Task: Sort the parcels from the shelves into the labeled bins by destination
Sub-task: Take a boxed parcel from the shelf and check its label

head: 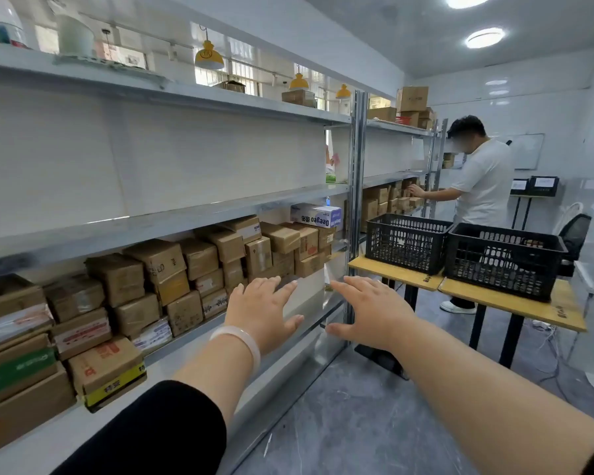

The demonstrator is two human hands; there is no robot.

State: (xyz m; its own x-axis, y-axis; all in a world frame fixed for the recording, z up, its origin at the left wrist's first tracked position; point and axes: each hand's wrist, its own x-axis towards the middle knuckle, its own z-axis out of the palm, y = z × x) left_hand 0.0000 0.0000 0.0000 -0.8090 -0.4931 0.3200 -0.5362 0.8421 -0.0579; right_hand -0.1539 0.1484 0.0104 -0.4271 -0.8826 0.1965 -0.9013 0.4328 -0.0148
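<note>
Several brown cardboard parcels (199, 258) are stacked along a grey metal shelf (288, 337) on my left. My left hand (261, 310) and my right hand (367, 310) both reach out with straight, spread fingers toward the shelf's right end, on either side of a white box (309, 289). Neither hand holds anything. Two black plastic crate bins, one nearer the shelf (405, 241) and one further right (501, 262), stand on yellow-topped tables (515, 303) to the right.
Another person (477, 193) in a white shirt stands at the far shelving, handling parcels. A white and blue carton (318, 216) lies on top of the parcels. The shelf upright (355, 200) stands between shelf and tables. Cables trail on the grey floor (357, 423).
</note>
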